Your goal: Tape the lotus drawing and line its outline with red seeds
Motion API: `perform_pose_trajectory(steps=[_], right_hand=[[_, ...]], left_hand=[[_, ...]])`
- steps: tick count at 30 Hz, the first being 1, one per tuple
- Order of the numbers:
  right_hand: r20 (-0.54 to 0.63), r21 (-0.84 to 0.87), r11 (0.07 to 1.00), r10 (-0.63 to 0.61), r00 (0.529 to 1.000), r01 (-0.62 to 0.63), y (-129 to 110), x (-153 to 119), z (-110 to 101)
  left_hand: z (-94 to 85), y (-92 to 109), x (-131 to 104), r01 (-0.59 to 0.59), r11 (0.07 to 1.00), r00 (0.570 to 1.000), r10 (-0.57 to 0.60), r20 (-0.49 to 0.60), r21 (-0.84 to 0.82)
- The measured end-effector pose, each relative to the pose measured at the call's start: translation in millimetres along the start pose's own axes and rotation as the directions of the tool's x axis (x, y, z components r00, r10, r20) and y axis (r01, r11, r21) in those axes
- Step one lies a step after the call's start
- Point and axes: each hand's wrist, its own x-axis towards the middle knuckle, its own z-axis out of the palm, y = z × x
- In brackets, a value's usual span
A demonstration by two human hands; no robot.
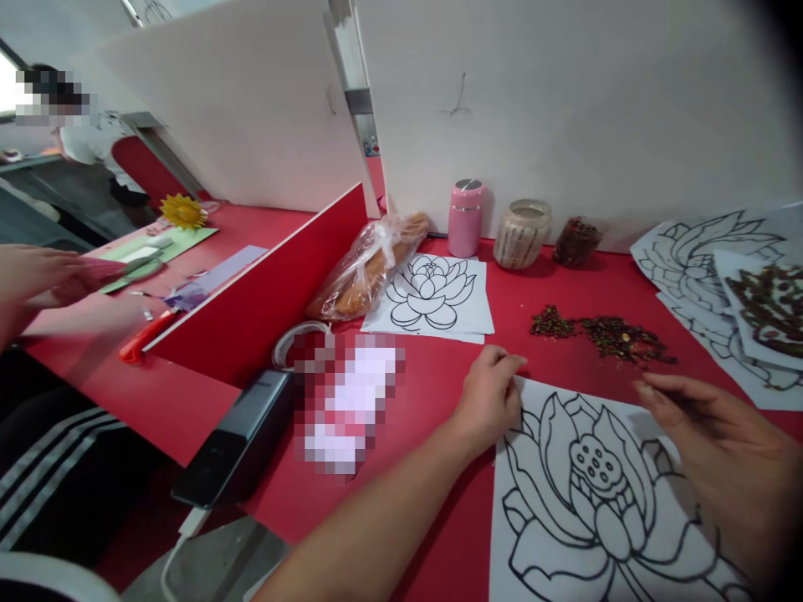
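A white sheet with a black lotus outline (565,510) lies on the red table (432,518) in front of me. My left hand (493,397) rests at the sheet's upper left corner, fingers curled together; whether something small is in them I cannot make out. Over the sheet's right side is my right hand (703,435), its thumb and fingers brought together near the tips. What it pinches, if anything, is too small to tell. Small piles of dark green and reddish bits (621,339) lie just beyond the sheet.
Behind stand a pink flask (466,219), a glass jar (523,234) and a dark bag (575,242). More drawings (696,267) lie right. Left are a bagged bread (376,267), tape (301,339), a phone (235,443), a red divider (269,301) and another person's hand (43,272).
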Motion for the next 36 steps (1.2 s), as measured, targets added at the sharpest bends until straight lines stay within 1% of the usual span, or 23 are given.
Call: perform_pose_trajectory(steps=[3,6,8,9,11,13,15,18,22,24,26,28,31,34,36], right_hand=[[0.12,0.005,0.999,-0.043,0.992,0.043,-6.2,0.1,2.2],[0.238,0.012,0.996,-0.091,0.967,0.091,-14.0,2.7,9.1],[0.349,0.046,0.991,-0.137,0.927,0.129,-20.7,5.7,14.6],[0.369,0.085,0.986,-0.163,0.915,0.141,-23.9,7.6,17.2],[0.442,0.144,0.979,-0.194,0.876,0.144,-28.6,11.5,21.8],[0.459,0.167,0.978,-0.192,0.867,0.128,-30.5,14.4,24.3],[0.456,0.16,0.979,-0.187,0.87,0.127,-29.9,15.1,24.5],[0.441,0.13,0.981,-0.186,0.878,0.142,-25.9,13.1,22.7],[0.421,0.099,0.98,-0.2,0.885,0.174,-19.1,11.2,20.4],[0.42,0.087,0.976,-0.216,0.881,0.197,-17.0,11.3,19.5],[0.44,0.084,0.974,-0.227,0.869,0.212,-16.2,11.5,18.7],[0.465,0.084,0.973,-0.23,0.855,0.216,-16.2,11.6,18.3],[0.478,0.063,0.972,-0.227,0.848,0.225,-16.3,11.4,18.7],[0.487,0.023,0.971,-0.218,0.846,0.237,-15.5,11.0,20.3],[0.496,0.01,0.971,-0.212,0.842,0.239,-14.6,10.5,21.4]], left_hand=[[0.6,-2.5,1.2,-0.018,1.0,1.0,0.018,0.014,-0.007],[0.8,-3.6,3.8,-0.035,0.999,0.999,0.035,0.02,-0.029],[0.5,-3.0,6.3,-0.042,0.998,0.999,0.043,0.02,-0.054],[0.1,-2.7,7.7,-0.043,0.997,0.999,0.044,0.018,-0.069],[-1.0,-2.1,10.6,-0.046,0.994,0.999,0.048,0.018,-0.1],[-2.4,-1.8,12.6,-0.048,0.992,0.998,0.051,0.023,-0.117],[-3.9,-1.1,13.2,-0.042,0.997,0.998,0.045,0.046,-0.06],[-5.6,0.6,12.5,-0.042,0.999,0.997,0.042,0.061,-0.011],[-7.1,1.0,12.7,-0.049,0.999,0.997,0.048,0.056,0.014],[-8.1,0.7,13.1,-0.049,0.999,0.998,0.048,0.052,0.021],[-9.4,1.5,12.8,-0.077,0.995,0.996,0.074,0.042,0.065],[-11.2,3.8,11.9,-0.128,0.979,0.991,0.122,0.05,0.157],[-14.1,8.4,10.3,-0.194,0.943,0.978,0.163,0.132,0.269],[-15.3,10.2,10.4,-0.225,0.935,0.962,0.168,0.218,0.274],[-14.6,8.9,11.4,-0.226,0.936,0.957,0.161,0.243,0.271]])
